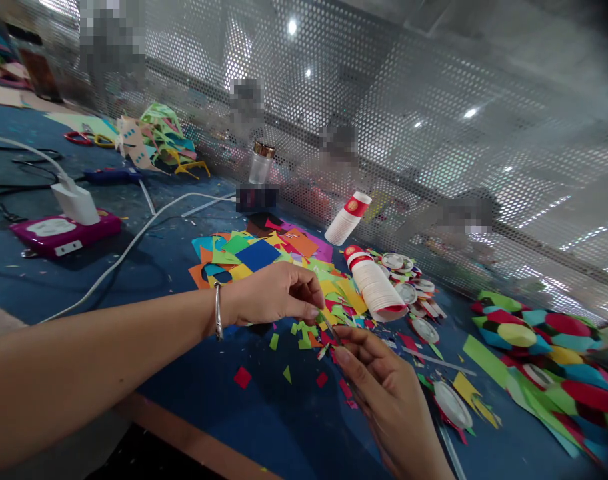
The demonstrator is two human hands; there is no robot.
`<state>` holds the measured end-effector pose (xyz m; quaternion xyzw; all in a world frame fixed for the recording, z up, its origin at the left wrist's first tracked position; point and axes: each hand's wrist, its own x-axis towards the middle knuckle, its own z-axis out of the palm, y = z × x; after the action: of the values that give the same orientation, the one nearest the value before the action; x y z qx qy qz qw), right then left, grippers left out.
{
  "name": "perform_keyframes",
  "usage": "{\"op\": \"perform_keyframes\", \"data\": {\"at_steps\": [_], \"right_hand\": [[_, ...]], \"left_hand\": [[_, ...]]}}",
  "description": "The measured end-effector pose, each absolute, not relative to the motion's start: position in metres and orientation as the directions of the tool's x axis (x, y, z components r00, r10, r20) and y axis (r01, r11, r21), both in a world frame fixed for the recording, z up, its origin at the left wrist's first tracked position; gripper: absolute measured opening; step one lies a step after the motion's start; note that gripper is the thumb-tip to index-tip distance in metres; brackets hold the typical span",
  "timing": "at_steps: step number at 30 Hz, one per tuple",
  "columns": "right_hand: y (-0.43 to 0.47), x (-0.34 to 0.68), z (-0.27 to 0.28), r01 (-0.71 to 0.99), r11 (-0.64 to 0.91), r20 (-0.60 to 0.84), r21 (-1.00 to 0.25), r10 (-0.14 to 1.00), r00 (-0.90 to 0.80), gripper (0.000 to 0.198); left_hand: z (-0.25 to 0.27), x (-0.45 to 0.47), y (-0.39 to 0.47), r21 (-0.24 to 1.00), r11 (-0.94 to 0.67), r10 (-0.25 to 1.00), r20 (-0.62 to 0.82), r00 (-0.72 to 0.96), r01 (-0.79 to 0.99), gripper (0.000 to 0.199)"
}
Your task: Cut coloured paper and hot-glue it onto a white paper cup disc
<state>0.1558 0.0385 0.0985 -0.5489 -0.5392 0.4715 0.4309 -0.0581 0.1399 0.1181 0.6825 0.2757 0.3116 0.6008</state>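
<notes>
My left hand (279,293), with a silver bangle at the wrist, is closed in a pinch above the scraps. What it pinches, if anything, is too small to make out. Just below and to the right, my right hand (384,377) is closed around a slim metal tool (330,328). Its tip points up to my left fingertips, and its exact kind does not show. Beneath both hands lie many small cut paper scraps (304,337) in green, red, yellow and orange. Behind my left hand is a pile of larger coloured paper pieces, with a blue sheet (259,255) on top.
Stacked paper cups (377,287) lie right of the pile; another stack (348,219) leans behind. Paper-trimmed discs (451,403) and colourful paper shapes (549,340) are at right. Left are a purple power strip (67,235), white cable (129,243) and scissors (79,138). A perforated metal screen (384,87) stands behind.
</notes>
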Motion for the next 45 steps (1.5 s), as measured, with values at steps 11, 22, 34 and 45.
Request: {"op": "perform_keyframes", "data": {"at_steps": [11, 22, 34, 45], "right_hand": [[0.0386, 0.1566, 0.0971, 0.197, -0.043, -0.049, -0.979, 0.998, -0.026, 0.043], [0.0366, 0.1575, 0.0959, 0.193, -0.046, -0.052, -0.980, 0.998, -0.024, 0.041], [0.0398, 0.1554, 0.0972, 0.165, -0.047, -0.049, -0.985, 0.999, -0.007, 0.043], [0.0380, 0.1556, 0.0974, 0.162, -0.070, -0.078, -0.984, 0.996, -0.040, 0.039]], "left_hand": [[0.1150, -0.0586, 0.1411, 0.990, -0.143, 0.735, 0.112, 0.669, -0.007, 0.014], [0.1170, -0.0585, 0.1404, 0.988, -0.150, 0.743, 0.100, 0.662, 0.019, 0.015], [0.1176, -0.0607, 0.1404, 0.998, -0.055, 0.738, 0.057, 0.672, -0.024, 0.008], [0.1199, -0.0610, 0.1406, 0.996, -0.091, 0.753, 0.052, 0.656, 0.025, 0.009]]}}
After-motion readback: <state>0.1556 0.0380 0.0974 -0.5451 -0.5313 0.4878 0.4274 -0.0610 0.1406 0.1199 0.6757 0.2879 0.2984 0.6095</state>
